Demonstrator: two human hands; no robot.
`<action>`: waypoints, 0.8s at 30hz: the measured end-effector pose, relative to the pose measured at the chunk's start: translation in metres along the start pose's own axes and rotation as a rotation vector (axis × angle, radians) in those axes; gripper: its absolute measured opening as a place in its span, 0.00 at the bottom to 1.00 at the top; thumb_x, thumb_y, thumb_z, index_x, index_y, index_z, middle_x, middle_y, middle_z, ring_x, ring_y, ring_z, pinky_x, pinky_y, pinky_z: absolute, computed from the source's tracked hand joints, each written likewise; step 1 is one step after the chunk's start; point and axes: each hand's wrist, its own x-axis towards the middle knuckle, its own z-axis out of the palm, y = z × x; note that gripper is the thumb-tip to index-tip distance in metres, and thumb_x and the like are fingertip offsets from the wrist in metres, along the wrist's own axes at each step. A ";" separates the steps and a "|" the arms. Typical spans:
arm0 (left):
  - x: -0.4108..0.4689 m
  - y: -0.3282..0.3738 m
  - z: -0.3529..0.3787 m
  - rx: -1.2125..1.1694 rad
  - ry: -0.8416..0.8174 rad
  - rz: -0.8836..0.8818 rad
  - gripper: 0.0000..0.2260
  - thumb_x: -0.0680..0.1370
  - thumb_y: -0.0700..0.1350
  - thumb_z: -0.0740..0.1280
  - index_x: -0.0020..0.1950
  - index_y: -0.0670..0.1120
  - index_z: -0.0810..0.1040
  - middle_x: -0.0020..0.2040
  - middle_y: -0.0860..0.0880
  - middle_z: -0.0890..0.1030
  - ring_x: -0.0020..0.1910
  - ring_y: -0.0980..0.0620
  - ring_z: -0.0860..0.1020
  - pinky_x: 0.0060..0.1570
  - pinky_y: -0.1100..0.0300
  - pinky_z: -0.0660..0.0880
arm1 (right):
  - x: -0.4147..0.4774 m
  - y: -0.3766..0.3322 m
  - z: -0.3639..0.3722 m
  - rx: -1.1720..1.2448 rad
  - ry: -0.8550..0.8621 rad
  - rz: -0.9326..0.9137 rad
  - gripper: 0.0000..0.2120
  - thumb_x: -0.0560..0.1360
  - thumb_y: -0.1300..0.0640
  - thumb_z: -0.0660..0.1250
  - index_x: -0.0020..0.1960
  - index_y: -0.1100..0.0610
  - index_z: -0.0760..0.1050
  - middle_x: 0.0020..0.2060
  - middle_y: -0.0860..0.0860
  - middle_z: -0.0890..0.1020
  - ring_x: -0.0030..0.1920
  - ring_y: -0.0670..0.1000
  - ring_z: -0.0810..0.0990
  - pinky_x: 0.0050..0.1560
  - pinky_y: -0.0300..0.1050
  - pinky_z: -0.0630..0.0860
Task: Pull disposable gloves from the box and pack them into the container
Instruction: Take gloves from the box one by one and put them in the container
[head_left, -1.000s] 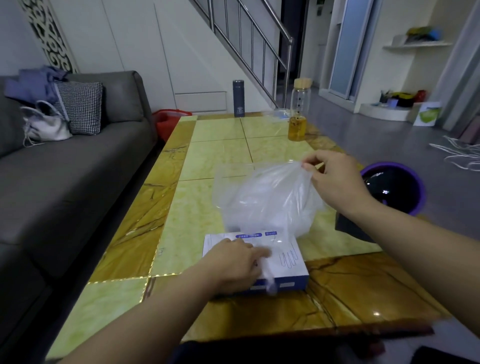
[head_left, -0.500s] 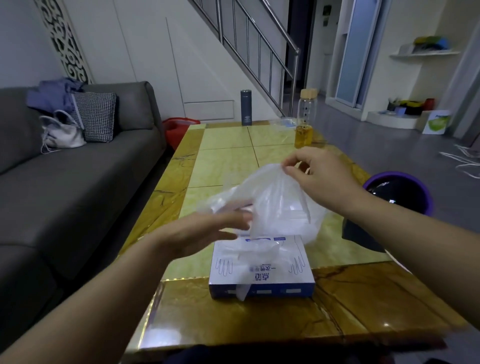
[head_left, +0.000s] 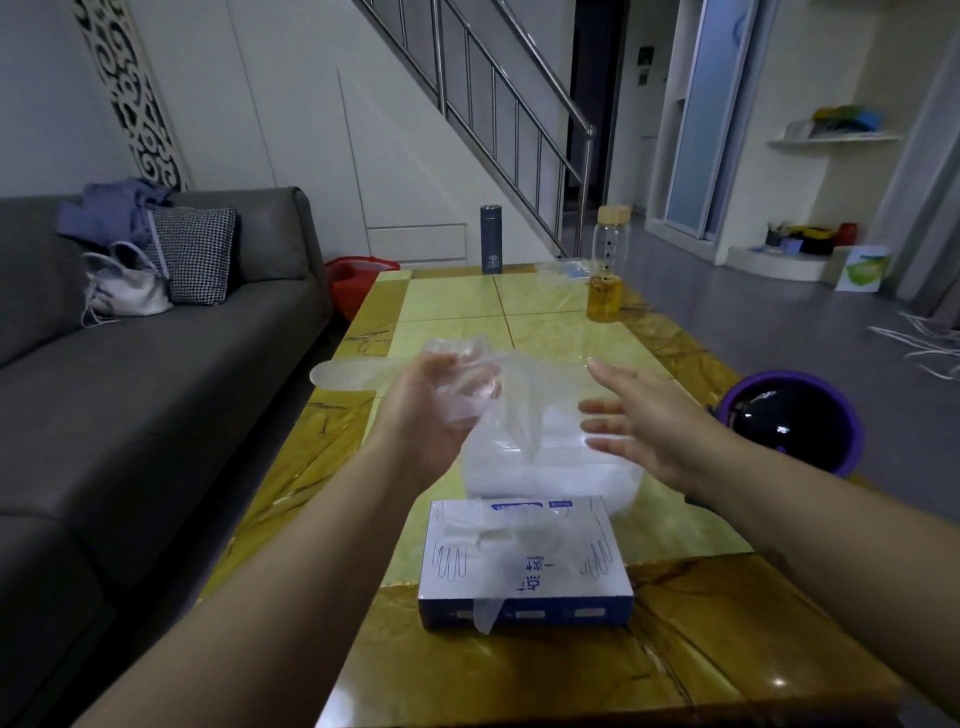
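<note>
Released from the plastic it pinched half a second ago, my right hand (head_left: 660, 426) hovers wide open, fingers spread, above and to the right of the glove box (head_left: 524, 561). My left hand (head_left: 421, 415), flat a moment back, now grips a bunched disposable glove (head_left: 460, 351) above the box's far left corner, and its tail droops toward the clear container (head_left: 561, 470) just beyond the box. By my reckoning this glove is pulled but not yet packed. I cannot tell how many already lie in the cloudy container. A next glove (head_left: 488, 613) hangs from the box over its near side, so pulling and packing remain.
</note>
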 end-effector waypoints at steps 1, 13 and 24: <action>0.001 0.002 0.001 -0.017 0.000 0.000 0.06 0.78 0.39 0.57 0.49 0.40 0.72 0.41 0.42 0.82 0.39 0.48 0.80 0.39 0.60 0.76 | -0.001 -0.001 0.001 0.099 -0.058 0.087 0.24 0.77 0.47 0.64 0.69 0.54 0.63 0.54 0.60 0.77 0.52 0.57 0.78 0.50 0.50 0.78; 0.036 0.032 0.009 -0.030 -0.088 0.107 0.05 0.77 0.38 0.58 0.51 0.41 0.71 0.52 0.41 0.80 0.51 0.43 0.79 0.59 0.52 0.73 | 0.035 -0.055 0.039 0.182 -0.031 -0.389 0.39 0.66 0.57 0.74 0.72 0.46 0.61 0.59 0.55 0.74 0.57 0.56 0.79 0.59 0.53 0.77; 0.073 0.027 -0.041 -0.023 0.029 0.100 0.12 0.78 0.40 0.59 0.61 0.40 0.70 0.52 0.43 0.80 0.41 0.50 0.83 0.39 0.60 0.80 | 0.072 -0.040 0.007 -0.496 -0.238 -0.448 0.33 0.73 0.72 0.64 0.73 0.51 0.64 0.70 0.42 0.67 0.69 0.42 0.65 0.56 0.34 0.69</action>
